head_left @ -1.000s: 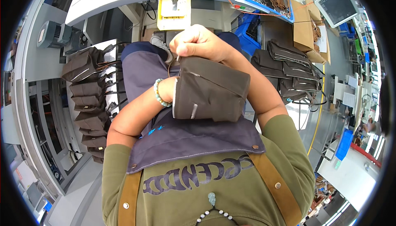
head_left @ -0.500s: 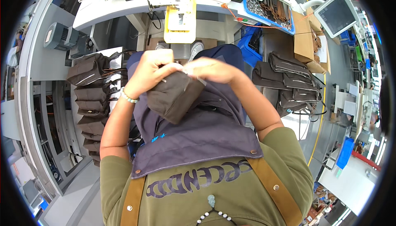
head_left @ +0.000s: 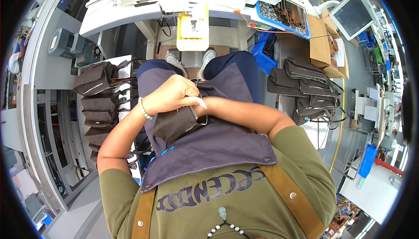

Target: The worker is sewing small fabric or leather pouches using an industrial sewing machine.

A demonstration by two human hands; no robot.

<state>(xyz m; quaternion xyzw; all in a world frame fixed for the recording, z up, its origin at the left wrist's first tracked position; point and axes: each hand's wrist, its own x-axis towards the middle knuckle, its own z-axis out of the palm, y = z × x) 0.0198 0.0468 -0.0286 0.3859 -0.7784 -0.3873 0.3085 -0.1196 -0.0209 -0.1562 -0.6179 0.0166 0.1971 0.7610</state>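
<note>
A dark brown fabric bag [head_left: 174, 123] with pale edging rests on my lap, against the grey apron. My left hand [head_left: 174, 95], fingers curled and thumb extended, grips the bag near its upper edge. From the right, my right forearm [head_left: 244, 114] crosses over the lap to the bag's edge beside the left thumb. The right hand itself is hidden there, seemingly inside the bag, so its fingers do not show.
Similar dark bags [head_left: 98, 110] line the left side, and more bags [head_left: 303, 86] are stacked at right. Ahead stand a white machine table [head_left: 98, 18], a yellow tray [head_left: 192, 45] and a blue tray of metal parts [head_left: 273, 12]. A monitor [head_left: 352, 14] stands at upper right.
Both hands and the bag have come lower, closer to my body. The right hand, earlier visible at the bag's upper edge, has gone out of sight at the bag.
</note>
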